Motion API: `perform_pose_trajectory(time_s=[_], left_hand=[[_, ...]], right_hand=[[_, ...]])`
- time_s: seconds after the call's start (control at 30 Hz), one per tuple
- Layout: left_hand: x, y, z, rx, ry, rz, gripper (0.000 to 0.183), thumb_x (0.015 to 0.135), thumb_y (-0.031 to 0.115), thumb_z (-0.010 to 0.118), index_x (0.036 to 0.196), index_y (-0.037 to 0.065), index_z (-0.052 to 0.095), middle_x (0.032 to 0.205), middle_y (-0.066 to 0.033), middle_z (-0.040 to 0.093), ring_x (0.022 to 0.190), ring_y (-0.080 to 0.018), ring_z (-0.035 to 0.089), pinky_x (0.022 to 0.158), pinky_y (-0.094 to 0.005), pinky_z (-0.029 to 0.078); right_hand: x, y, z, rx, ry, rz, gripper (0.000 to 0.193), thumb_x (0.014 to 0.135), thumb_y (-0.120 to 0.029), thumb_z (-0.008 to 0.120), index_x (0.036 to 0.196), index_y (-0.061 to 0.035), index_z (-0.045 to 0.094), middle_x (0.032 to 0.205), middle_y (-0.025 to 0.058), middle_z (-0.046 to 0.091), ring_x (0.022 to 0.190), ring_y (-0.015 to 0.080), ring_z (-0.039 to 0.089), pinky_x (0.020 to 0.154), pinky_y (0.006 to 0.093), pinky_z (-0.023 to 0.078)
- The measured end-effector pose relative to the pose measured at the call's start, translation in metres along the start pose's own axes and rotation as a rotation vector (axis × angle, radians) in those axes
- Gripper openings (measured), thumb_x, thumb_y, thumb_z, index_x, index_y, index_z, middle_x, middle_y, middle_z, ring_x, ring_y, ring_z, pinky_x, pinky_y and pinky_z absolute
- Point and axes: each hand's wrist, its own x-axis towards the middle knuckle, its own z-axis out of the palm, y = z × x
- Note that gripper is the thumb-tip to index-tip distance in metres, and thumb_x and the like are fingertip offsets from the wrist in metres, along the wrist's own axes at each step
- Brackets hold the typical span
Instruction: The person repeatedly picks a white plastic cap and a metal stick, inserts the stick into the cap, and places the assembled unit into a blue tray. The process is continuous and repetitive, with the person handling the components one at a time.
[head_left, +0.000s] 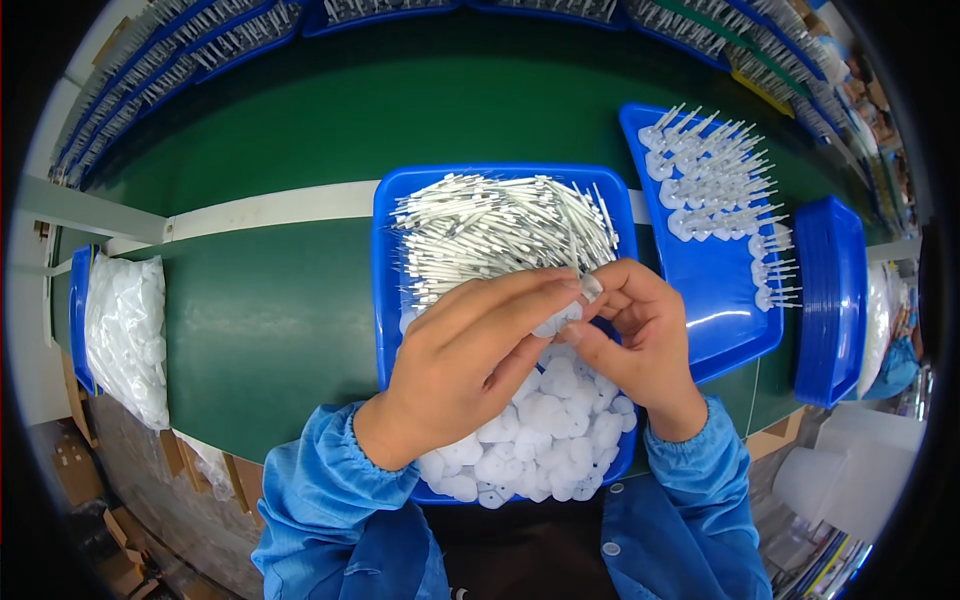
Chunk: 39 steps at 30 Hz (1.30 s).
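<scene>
Over a blue tray my two hands meet, fingertips close together. My left hand is closed on a translucent white plastic disc. In the pinch of my right hand is a thin white rod, standing up from the fingers; a small pale piece shows at its lower end. Whether rod and disc are joined is hidden by the fingers. Behind the hands, the tray's far part holds a heap of white rods with thin metal ends. Loose white discs fill its near part.
To the right, a tilted blue tray carries rows of discs with rods. Stacked blue trays stand beyond it. A clear bag of white parts lies at left. Filled racks line the green table's far edge.
</scene>
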Motion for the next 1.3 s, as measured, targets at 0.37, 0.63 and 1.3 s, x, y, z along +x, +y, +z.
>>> perform_pose_trajectory(time_s=[0.37, 0.63, 1.3], left_hand=[[-0.004, -0.009, -0.012, -0.408, 0.269, -0.278, 0.031, 0.104, 0.002, 0.073, 0.135, 0.000, 0.077, 0.127, -0.0114, 0.070, 0.102, -0.0157, 0.071, 0.085, -0.0280, 0.062], [-0.001, -0.009, -0.004, -0.456, 0.308, -0.448, 0.042, 0.103, -0.006, 0.069, 0.144, 0.002, 0.072, 0.116, -0.0058, 0.066, 0.101, -0.0103, 0.063, 0.087, -0.0241, 0.062], [-0.001, -0.010, -0.004, -0.431, 0.235, -0.416, 0.041, 0.098, -0.011, 0.073, 0.136, 0.003, 0.076, 0.122, -0.0084, 0.068, 0.109, -0.0151, 0.072, 0.090, -0.0280, 0.067]], right_hand=[[0.018, -0.042, -0.010, -1.229, -0.263, -0.445, 0.013, 0.079, -0.015, 0.086, 0.087, -0.0079, 0.078, 0.086, 0.0022, 0.076, 0.084, 0.0233, 0.075, 0.074, 0.0398, 0.055], [0.041, -0.032, 0.015, -1.591, -0.440, -0.495, 0.007, 0.077, -0.012, 0.075, 0.085, -0.0108, 0.075, 0.078, 0.0027, 0.068, 0.081, 0.0243, 0.071, 0.077, 0.0382, 0.054], [0.012, -0.005, 0.013, -0.662, 0.078, -0.294, 0.025, 0.084, -0.001, 0.085, 0.109, -0.0022, 0.079, 0.072, 0.0049, 0.071, 0.061, 0.0158, 0.070, 0.058, 0.0311, 0.054]])
